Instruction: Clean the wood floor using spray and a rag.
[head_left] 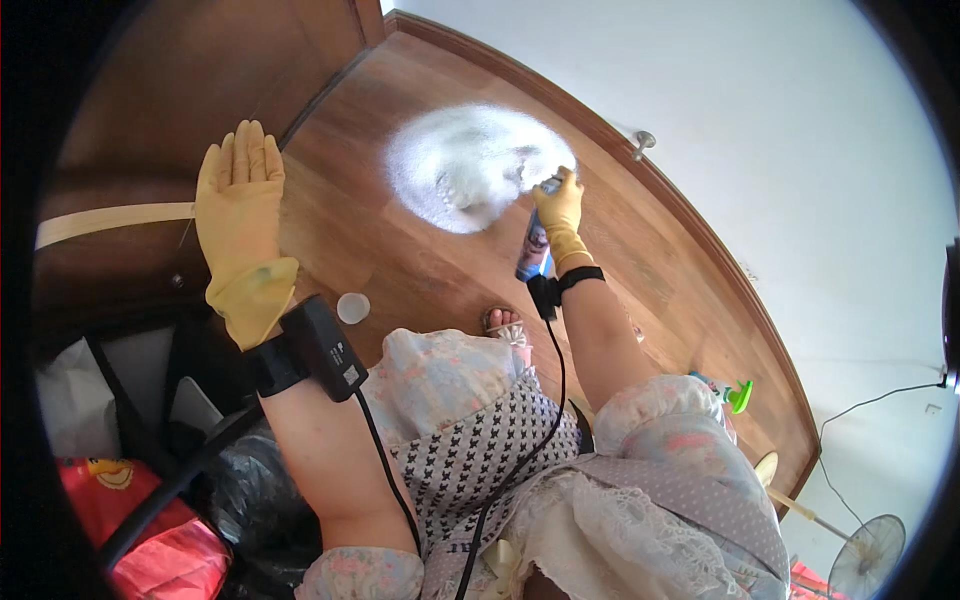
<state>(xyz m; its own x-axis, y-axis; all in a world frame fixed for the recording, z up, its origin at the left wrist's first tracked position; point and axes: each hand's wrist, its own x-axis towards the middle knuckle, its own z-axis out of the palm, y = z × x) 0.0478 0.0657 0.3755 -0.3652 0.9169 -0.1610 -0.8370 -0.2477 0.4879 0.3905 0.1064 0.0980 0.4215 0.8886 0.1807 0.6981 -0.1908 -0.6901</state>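
My right hand [561,205], in a yellow rubber glove, is wrapped around a blue aerosol can [532,247]. The can's top end is at the right edge of a large patch of white foam [465,165] on the wood floor. My left hand [243,185], gloved the same way, is raised with its palm showing and fingers stretched out. It holds nothing that I can see. A pale, flat strip [115,222] runs up to its left edge; whether they touch, I cannot tell.
A round white lid-like disc [352,308] lies on the floor near my foot. At right is a spray bottle with a green trigger [740,397]. A door stop [643,145] juts out by the baseboard. Bags [260,490] crowd the lower left; a fan [868,558] stands lower right.
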